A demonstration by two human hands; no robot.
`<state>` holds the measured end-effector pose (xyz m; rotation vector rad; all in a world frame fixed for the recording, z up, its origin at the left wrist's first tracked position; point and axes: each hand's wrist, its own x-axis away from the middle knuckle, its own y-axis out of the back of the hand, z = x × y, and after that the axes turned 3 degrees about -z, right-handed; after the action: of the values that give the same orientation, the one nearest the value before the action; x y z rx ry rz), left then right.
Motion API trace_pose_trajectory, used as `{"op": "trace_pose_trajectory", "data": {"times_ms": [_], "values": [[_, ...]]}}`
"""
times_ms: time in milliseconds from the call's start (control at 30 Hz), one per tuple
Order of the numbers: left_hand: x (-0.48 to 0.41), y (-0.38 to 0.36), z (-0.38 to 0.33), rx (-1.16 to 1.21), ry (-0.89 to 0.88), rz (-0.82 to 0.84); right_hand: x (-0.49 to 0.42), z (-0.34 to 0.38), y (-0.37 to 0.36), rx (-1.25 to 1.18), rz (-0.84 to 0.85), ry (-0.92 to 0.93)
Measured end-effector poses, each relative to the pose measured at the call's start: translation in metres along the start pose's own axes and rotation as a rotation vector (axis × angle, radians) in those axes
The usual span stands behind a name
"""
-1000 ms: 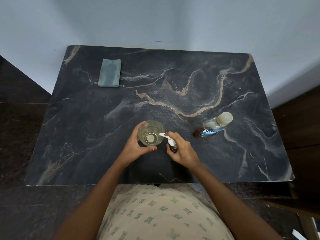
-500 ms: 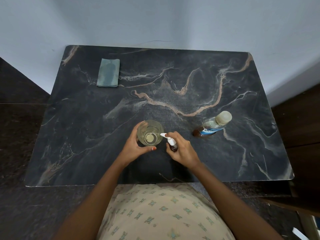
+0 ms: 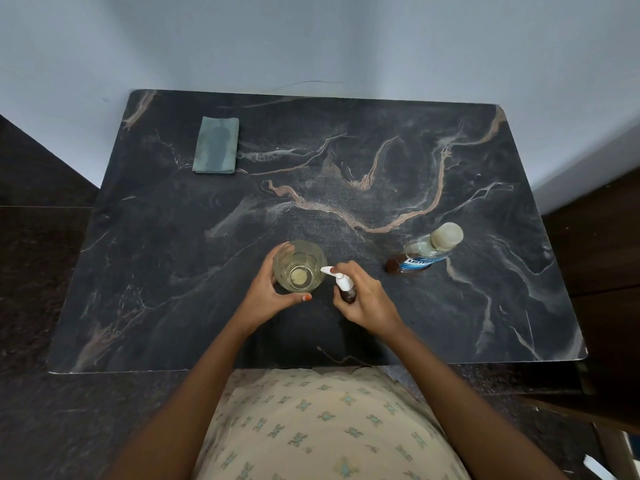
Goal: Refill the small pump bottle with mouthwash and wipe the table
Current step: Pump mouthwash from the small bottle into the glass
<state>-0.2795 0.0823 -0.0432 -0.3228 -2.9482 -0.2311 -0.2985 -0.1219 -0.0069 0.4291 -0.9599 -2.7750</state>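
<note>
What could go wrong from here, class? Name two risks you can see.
The pump bottle nozzle only reaches the glass rim, so a squirt might hit the table. The folded cloth lies at the far corner, and the left hand and right hand are both occupied, so a spill could spread.

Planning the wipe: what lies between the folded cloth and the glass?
Head view: only bare marble tabletop between the folded cloth and the glass held by the left hand.

pale blue wall [image 3: 346, 36] behind, dark floor [image 3: 34, 427] l, wood unit [image 3: 595, 244] r.
</note>
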Motion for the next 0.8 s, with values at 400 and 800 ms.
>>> {"op": "trace_pose_trajectory", "data": {"times_ms": [400,800], "values": [[0.0015,0.0010,-0.0015,-0.012,0.015,0.003,-0.0010,0.0031,0.0020,0.027,0.020,0.004],[0.0013,-0.0001,-0.0026,-0.003,0.006,-0.008,-0.0025,0.0049,0.0032,0.028,0.005,0.028]]}}
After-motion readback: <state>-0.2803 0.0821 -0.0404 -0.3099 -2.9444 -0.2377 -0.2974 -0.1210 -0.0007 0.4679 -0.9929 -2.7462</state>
